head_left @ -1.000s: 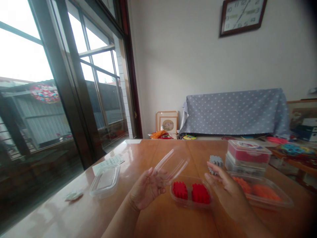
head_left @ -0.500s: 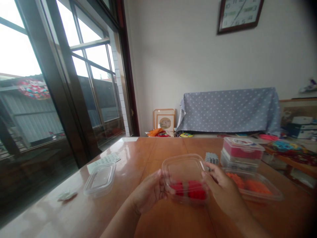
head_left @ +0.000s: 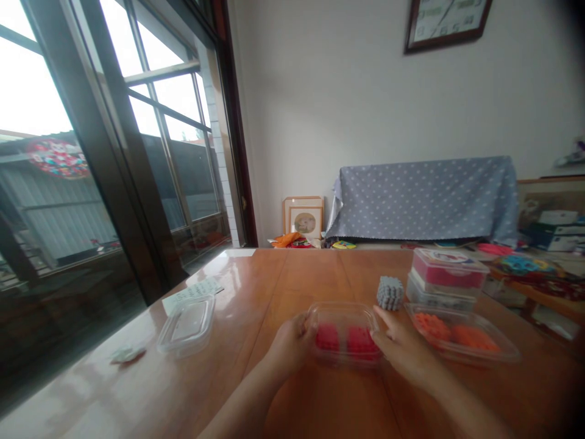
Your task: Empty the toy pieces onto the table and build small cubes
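Note:
A clear plastic container (head_left: pixel 342 360) stands on the wooden table between my two hands, with red pieces (head_left: pixel 363 341) in two groups inside it. My left hand (head_left: pixel 292 341) is closed at its left side, fingers curled on the rim. At the right side my right hand (head_left: pixel 402 347) grips the edge, its index finger pointing forward along the corner. A see-through lid appears to lie over the container's top. Just beyond my right hand sits a grey stack of small bumpy pieces (head_left: pixel 390 293).
Right of my right hand is an open clear container with orange pieces (head_left: pixel 473 337); behind it stand stacked boxes (head_left: pixel 450 272). On the left lie another clear container (head_left: pixel 187 326), a printed sheet (head_left: pixel 194 291) and a small crumpled item (head_left: pixel 127 355). The wooden table (head_left: pixel 301 277) spans the front.
The lid, raised and tilted before, has come down flat onto the red pieces' container. Both hands have moved with it and stay at its sides. The camera view has shifted slightly.

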Tool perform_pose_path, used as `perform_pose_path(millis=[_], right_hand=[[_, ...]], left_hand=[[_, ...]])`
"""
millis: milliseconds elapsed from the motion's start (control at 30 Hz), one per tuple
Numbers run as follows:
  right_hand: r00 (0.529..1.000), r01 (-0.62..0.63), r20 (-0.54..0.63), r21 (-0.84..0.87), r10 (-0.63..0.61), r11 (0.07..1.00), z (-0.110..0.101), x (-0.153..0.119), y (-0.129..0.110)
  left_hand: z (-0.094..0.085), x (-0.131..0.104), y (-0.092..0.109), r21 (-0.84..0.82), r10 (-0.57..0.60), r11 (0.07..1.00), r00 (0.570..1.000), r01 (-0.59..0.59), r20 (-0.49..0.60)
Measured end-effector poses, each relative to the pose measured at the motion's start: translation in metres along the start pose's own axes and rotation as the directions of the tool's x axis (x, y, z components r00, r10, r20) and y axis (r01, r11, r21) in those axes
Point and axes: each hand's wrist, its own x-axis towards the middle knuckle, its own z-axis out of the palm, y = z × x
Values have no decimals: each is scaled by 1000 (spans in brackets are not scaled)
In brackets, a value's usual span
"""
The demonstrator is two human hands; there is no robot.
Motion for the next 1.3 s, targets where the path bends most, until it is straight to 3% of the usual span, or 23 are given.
perform_pose_path(millis=[133, 267, 467, 700, 1033, 1300], right_hand=[[1000, 6, 30, -13, -5, 1000, 2, 6, 10], [999, 24, 33, -23, -23, 999, 5, 8, 13], [995, -4, 98, -65, 10, 998, 6, 7, 10], [999, 35, 15, 64, -36, 997, 10, 7, 8], [997, -63, -16, 292, 70, 954, 13, 9, 0], [974, -63, -172, 411, 145, 910, -9, 12, -7]], left_hand=[[4, 3, -9, -59, -7, 998, 1000, 5, -20], [6, 6, -15, -154, -88, 984, 996, 90, 16], [8, 9, -20, -141, -186, 971, 981, 191, 45], [13, 7, -21, -249, -300, 917, 951, 311, 79], [13, 10, -22, -303, -256, 914, 963, 271, 88], [17, 19, 5, -371, -192, 908, 980, 195, 45]])
